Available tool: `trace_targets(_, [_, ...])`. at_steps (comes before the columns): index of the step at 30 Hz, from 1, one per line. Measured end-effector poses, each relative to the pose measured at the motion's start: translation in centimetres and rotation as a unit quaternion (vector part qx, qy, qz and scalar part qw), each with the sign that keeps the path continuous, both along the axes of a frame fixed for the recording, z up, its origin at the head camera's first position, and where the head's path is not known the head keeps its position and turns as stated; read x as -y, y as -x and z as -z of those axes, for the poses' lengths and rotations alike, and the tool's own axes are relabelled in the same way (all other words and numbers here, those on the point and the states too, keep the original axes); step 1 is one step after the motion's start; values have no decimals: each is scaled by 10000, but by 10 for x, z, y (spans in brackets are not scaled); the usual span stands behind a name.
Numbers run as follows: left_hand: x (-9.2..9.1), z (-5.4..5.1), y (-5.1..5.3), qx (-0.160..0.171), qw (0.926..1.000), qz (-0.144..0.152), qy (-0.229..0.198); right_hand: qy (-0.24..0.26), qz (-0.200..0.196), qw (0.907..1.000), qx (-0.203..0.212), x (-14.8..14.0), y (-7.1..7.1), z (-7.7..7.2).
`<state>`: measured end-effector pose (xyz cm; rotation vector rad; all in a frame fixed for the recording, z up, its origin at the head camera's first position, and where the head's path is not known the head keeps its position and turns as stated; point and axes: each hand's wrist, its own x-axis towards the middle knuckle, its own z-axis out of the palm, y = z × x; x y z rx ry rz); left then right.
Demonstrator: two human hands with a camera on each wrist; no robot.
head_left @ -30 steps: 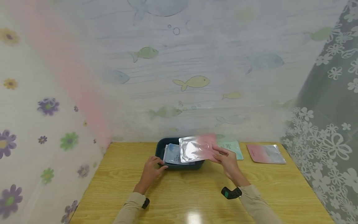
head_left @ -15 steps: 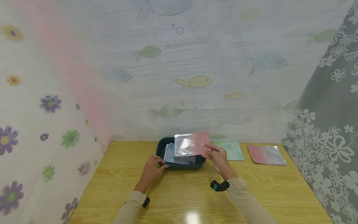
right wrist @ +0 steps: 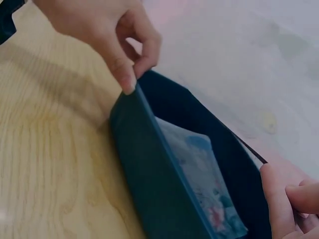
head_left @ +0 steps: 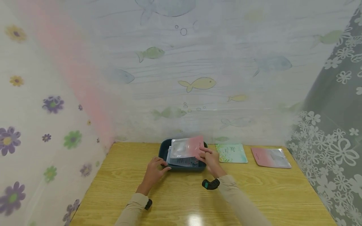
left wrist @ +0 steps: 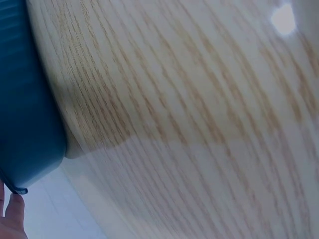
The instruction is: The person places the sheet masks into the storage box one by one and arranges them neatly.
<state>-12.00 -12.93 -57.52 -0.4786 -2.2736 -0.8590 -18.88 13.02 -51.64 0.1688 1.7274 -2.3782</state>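
A dark teal bin [head_left: 183, 169] stands near the table's back edge, with pale blue packets [head_left: 181, 161] inside. At its front left corner my left hand [head_left: 153, 171] pinches the rim; the right wrist view shows this left hand [right wrist: 112, 37] with thumb and fingers on the bin's rim [right wrist: 159, 134]. My right hand [head_left: 211, 160] pinches the right end of a pink and silver packet [head_left: 186, 147], held above the bin and covering part of the blue packets. In the left wrist view, fingertips [left wrist: 15, 206] touch the bin [left wrist: 30, 109] at its corner.
To the right on the wooden table [head_left: 181, 194] lie a green and white packet [head_left: 232, 153] and, farther right, another pink and silver packet [head_left: 271, 157]. A patterned curtain [head_left: 181, 125] hangs behind the table, with more at both sides.
My right hand has moved left with the pink packet, which is now over the bin's middle and left. The green packet is more exposed. My left hand has stayed at the rim.
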Motion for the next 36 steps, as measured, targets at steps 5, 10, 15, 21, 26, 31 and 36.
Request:
trace_targets(5, [-3,1,0,92,9999,8,-44,-242,216,9995,-43,9,0,8])
trace_targets(10, [-4,2,1,127,9999,24,-28,-697,222,9971,-230,14,1,15])
trace_targets(15, [-3,1,0,89,9999,51,-7,-1282,33,9901,-575,15,3,19])
trace_targets(21, [-2,1,0,-14,10000,-40,12,-2245,-211,9703,-876,20,10,25])
trace_targets(26, [-2,1,0,14,9998,-125,139,-3245,-505,9328,-1485,19,13,27])
trace_targets(31, [-2,2,-1,-23,9998,-109,181,-4047,-664,8800,-2395,12,13,24])
trace_targets(36, [0,1,-1,-30,9999,-82,84,-4469,-876,8525,-2566,5,13,14])
